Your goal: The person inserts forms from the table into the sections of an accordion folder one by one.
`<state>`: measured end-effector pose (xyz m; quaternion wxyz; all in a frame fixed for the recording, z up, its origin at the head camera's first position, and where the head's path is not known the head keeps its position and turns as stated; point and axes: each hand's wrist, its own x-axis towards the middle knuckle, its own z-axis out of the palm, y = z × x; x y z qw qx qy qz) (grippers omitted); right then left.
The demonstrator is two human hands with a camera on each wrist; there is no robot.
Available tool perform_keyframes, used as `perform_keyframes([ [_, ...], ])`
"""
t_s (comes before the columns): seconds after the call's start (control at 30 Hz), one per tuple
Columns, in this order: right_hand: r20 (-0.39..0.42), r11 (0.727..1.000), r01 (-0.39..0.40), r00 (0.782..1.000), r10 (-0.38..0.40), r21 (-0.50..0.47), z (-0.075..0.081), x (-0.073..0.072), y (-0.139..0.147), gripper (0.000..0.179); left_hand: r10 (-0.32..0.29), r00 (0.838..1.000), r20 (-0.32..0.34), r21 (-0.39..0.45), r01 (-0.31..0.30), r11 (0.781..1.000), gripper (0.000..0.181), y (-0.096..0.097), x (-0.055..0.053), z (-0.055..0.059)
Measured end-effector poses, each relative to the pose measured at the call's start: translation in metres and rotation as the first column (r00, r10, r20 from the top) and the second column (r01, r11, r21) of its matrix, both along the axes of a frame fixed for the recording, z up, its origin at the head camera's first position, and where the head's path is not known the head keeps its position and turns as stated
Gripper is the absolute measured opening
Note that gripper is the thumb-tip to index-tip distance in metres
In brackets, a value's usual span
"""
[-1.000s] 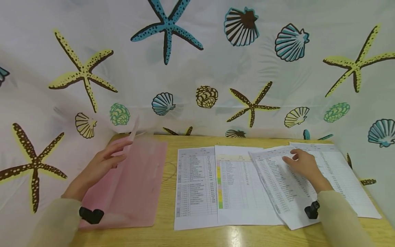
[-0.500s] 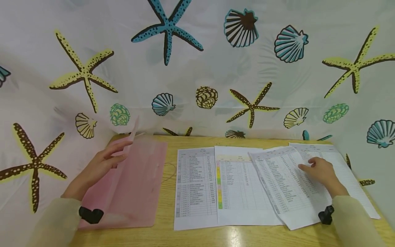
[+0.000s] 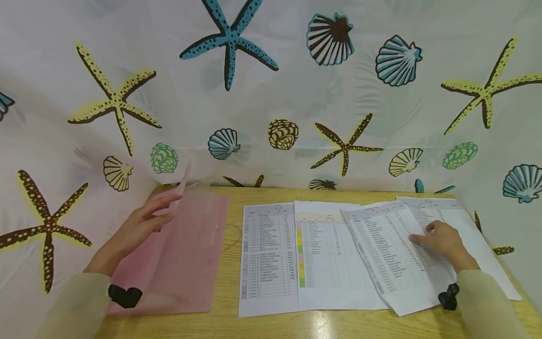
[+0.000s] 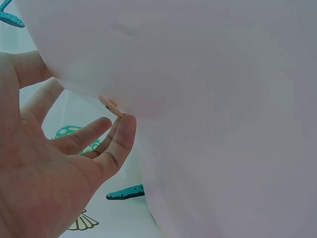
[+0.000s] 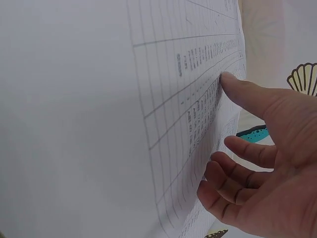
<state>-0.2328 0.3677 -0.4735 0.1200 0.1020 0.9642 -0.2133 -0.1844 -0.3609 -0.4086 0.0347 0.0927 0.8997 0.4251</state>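
On the left of the wooden table a translucent pink folder (image 3: 199, 254) lies with its cover (image 3: 167, 245) lifted. My left hand (image 3: 141, 228) holds that cover up by its edge. In the left wrist view the pale cover (image 4: 213, 99) fills most of the picture, with the left hand (image 4: 64, 144) at its edge. To the right, a printed sheet (image 3: 391, 249) lies tilted over other papers. My right hand (image 3: 442, 240) pinches its right edge, thumb on the printed side. The right wrist view has the right hand (image 5: 267, 163) beside the sheet (image 5: 99, 124), its fingers bent at the edge.
A grey-lined printed sheet (image 3: 269, 259) and a sheet with a coloured column (image 3: 323, 254) lie mid-table, slightly overlapping. Another printed sheet (image 3: 470, 240) lies at the far right. A white curtain (image 3: 271, 99) with starfish and shells encloses the table's back and sides.
My right hand has moved right and slightly down, from over the tilted sheet's upper part to its right edge. The left hand and the lifted folder cover have stayed in place.
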Motion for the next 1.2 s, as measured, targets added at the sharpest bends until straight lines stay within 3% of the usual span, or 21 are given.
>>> perform_keyframes([
  [0.6, 0.003, 0.999, 0.030, 1.000, -0.030, -0.019, -0.0036, -0.0012, -0.0013, 0.069, -0.019, 0.999, -0.031, 0.014, 0.019, 1.000, 0.052, 0.0005, 0.0012, -0.0013],
  [0.93, -0.026, 0.998, 0.054, 0.998, -0.054, -0.029, -0.0039, -0.0026, -0.0053, 0.061, -0.012, 1.000, -0.014, 0.017, 0.013, 1.000, 0.053, -0.0007, 0.0013, -0.0019],
  [1.1, -0.005, 0.996, 0.060, 0.998, -0.061, -0.063, -0.0038, -0.0025, -0.0040, 0.068, -0.010, 1.000, -0.014, 0.018, 0.010, 1.000, 0.054, -0.0008, 0.0010, -0.0028],
  [1.2, 0.032, 0.989, 0.063, 0.998, -0.059, -0.133, 0.0000, -0.0015, -0.0006, 0.067, -0.008, 1.000, -0.015, 0.015, 0.008, 1.000, 0.054, -0.0007, 0.0005, -0.0030],
])
